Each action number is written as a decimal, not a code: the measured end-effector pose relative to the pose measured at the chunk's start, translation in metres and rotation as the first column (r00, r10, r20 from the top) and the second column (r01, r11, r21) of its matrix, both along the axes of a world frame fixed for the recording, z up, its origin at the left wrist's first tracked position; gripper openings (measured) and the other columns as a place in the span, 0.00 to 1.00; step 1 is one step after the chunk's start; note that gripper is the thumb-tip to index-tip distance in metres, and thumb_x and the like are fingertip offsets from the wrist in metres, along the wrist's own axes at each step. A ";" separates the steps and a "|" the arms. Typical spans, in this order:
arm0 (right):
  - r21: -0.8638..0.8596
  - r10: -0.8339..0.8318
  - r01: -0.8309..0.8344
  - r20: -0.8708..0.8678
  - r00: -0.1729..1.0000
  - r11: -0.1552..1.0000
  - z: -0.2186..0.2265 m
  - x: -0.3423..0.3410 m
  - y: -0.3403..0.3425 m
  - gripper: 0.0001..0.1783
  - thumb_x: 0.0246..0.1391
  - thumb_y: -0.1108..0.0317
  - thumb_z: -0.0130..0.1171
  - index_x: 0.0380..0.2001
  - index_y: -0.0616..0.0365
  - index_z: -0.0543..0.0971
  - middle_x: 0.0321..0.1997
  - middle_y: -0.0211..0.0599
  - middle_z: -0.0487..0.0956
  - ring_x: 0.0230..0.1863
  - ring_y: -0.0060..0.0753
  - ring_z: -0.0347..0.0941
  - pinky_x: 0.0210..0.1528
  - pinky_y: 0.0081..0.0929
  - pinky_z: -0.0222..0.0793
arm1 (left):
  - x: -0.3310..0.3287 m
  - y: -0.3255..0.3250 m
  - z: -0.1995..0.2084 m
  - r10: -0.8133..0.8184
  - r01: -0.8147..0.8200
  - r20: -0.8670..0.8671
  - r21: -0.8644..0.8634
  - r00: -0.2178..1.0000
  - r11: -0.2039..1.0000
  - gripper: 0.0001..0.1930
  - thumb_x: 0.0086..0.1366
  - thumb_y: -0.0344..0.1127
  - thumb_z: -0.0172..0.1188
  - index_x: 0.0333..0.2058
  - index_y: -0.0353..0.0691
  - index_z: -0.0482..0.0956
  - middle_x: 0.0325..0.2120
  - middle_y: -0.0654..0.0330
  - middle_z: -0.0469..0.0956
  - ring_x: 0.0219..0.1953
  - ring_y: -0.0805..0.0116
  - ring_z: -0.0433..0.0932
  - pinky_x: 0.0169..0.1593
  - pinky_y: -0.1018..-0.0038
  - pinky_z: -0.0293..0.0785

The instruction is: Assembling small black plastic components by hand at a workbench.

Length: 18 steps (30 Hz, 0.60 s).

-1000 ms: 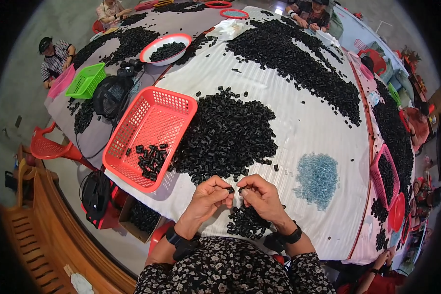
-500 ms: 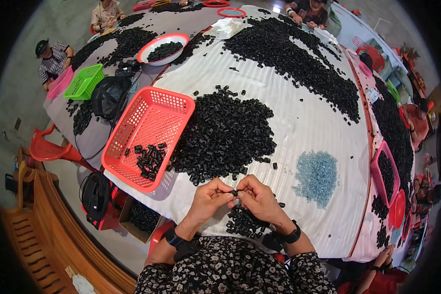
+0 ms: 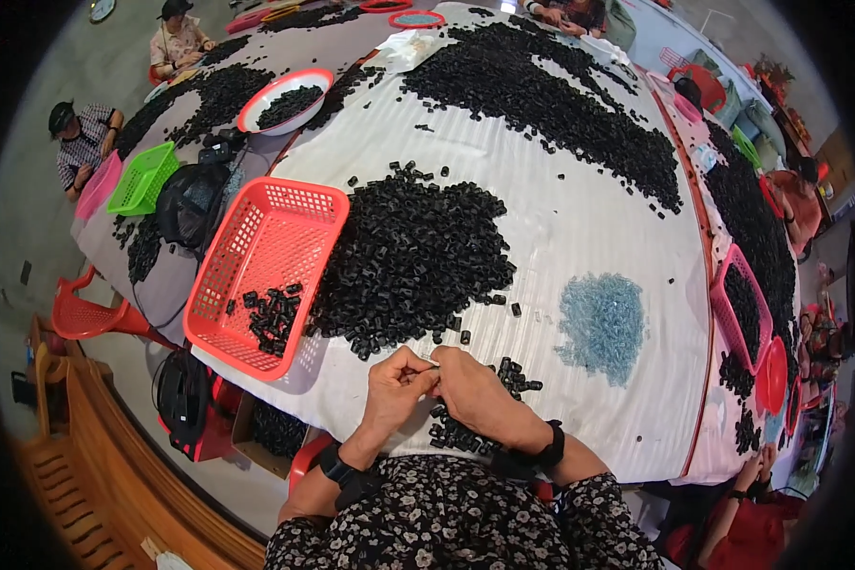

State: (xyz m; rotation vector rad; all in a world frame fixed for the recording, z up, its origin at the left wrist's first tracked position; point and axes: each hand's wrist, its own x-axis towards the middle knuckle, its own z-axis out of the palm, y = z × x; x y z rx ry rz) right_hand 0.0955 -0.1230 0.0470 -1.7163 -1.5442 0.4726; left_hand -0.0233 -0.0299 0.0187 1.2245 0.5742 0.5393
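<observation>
My left hand (image 3: 396, 389) and my right hand (image 3: 477, 397) meet above the near edge of the white-covered table. Their fingertips pinch a small black plastic part (image 3: 435, 370), mostly hidden by the fingers. The back of my right hand is turned up. Under and beside that hand lies a small heap of black plastic parts (image 3: 458, 432). Just beyond both hands spreads a large pile of similar black parts (image 3: 408, 261). To its left stands a red perforated basket (image 3: 285, 223) with some black parts at its near end. A patch of small clear bluish pieces (image 3: 601, 328) lies to the right.
Farther off are another long black heap (image 3: 551, 104), a red-rimmed white bowl (image 3: 325, 84), a green basket (image 3: 142, 179) and a black mesh cap (image 3: 188, 204). A pink basket (image 3: 743, 309) stands at the right. Several people sit around the table. A wooden bench (image 3: 95, 446) is at lower left.
My right hand has rolled over, its back now up, and covers more of the black part. Both hands stay together. The view has shifted slightly, so the table appears farther left.
</observation>
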 end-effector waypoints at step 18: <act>-0.100 -0.127 0.079 -0.712 0.691 0.992 -0.002 0.011 -0.004 0.05 0.58 0.75 0.45 0.36 0.65 0.69 0.28 0.39 0.74 0.28 0.26 0.76 0.29 0.21 0.71 | 0.002 0.001 0.002 -0.067 0.067 -0.007 0.000 0.998 0.998 0.02 0.59 0.21 0.55 0.29 0.32 0.71 0.25 0.56 0.78 0.26 0.74 0.78 0.31 0.82 0.76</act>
